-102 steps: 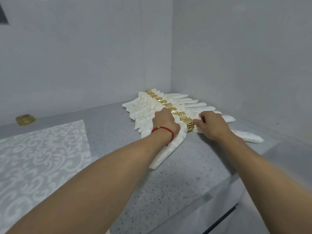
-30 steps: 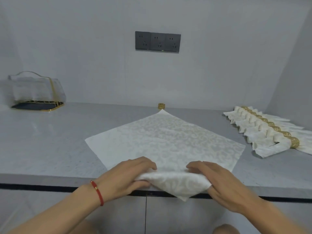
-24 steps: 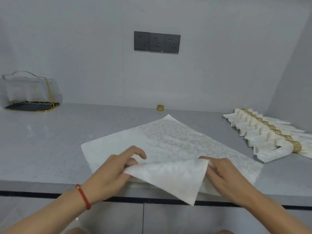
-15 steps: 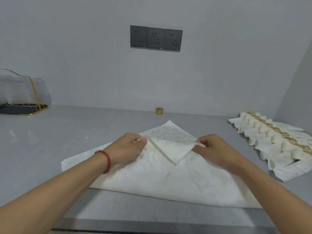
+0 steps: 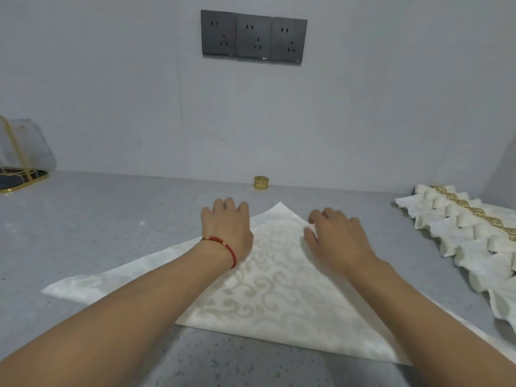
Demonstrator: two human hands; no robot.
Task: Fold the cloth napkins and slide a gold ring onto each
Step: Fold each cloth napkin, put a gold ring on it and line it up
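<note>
On the grey counter (image 5: 111,219), a patterned cloth napkin (image 5: 279,283) folded into a triangle, left hand (image 5: 226,227) pressing flat, right hand (image 5: 335,236) pinching its edge near the apex; layers may slip askew; gold ring (image 5: 261,182) beyond.

Plain grey wall (image 5: 111,93) behind, w/ dark triple socket plate (image 5: 253,39) mounted high, centre. Second wall (image 5: 502,169) meets it at far right corner. Grey speckled desk (image 5: 97,224) runs full width up to the wall. Light even, soft, diffuse.
</note>
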